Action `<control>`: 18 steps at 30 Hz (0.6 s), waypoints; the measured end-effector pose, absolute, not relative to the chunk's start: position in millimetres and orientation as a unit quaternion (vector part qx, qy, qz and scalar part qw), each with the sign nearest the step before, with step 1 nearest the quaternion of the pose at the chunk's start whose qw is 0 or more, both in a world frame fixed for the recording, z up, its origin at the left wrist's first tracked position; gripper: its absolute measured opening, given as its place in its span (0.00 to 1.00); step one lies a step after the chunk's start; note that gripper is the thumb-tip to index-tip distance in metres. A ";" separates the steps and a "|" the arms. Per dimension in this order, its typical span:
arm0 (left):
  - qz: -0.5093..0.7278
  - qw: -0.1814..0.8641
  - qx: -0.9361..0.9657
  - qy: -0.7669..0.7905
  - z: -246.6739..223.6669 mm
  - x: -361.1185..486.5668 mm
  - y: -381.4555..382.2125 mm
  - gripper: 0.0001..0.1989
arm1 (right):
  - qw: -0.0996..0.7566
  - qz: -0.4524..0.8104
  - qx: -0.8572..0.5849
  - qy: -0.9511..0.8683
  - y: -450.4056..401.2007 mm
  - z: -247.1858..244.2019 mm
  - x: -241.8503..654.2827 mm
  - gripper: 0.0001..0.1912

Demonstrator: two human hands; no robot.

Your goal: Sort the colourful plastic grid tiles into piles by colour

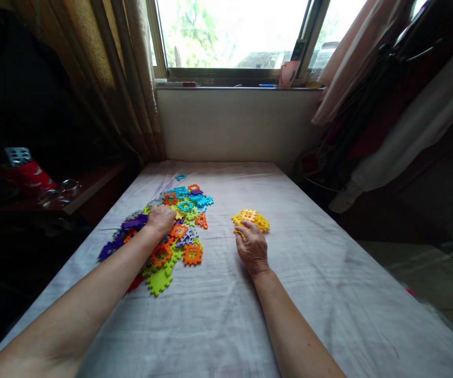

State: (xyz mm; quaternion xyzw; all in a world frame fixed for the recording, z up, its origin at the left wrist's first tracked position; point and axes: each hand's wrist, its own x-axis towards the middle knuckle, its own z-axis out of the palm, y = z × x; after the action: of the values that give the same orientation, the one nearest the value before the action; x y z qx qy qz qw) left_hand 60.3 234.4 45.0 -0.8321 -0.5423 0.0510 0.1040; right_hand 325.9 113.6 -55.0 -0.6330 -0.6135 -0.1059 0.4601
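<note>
A mixed heap of flat toothed plastic pieces in purple, orange, blue, green, grey and red [159, 281] lies on the left of a cloth-covered table [308, 294]. My left hand [160, 219] is down on the middle of this heap, its fingers closed; what they hold, if anything, is hidden. To the right sits a small pile of yellow pieces [258, 218]. My right hand [252, 244] rests at the near edge of that pile, fingers apart and touching it. An orange square piece [192, 254] lies at the heap's near right edge.
A window sill [242, 88] with a pink cup [288, 74] and pens stands beyond the table. On the left, a dark side table [96, 184] bears a red container [33, 177] and glasses [59, 193]. Clothes [407, 126] hang at the right.
</note>
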 end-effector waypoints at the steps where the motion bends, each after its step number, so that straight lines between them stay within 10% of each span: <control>1: 0.044 0.102 -0.832 -0.543 44.2 59.8 234.1 0.16 | 0.459 -0.105 -0.634 -0.614 113.3 -54.6 325.8 0.13; 18: -0.244 -0.197 -0.768 -0.558 42.8 60.8 195.5 0.17 | 0.480 -0.049 -0.620 -0.619 108.8 -44.5 318.0 0.13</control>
State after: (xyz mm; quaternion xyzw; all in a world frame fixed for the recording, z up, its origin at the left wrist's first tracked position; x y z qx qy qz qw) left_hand 60.8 195.5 42.8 -0.7684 -0.5578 -0.2441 -0.1974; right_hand 318.0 108.8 -44.5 -0.6202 -0.6187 -0.0490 0.4797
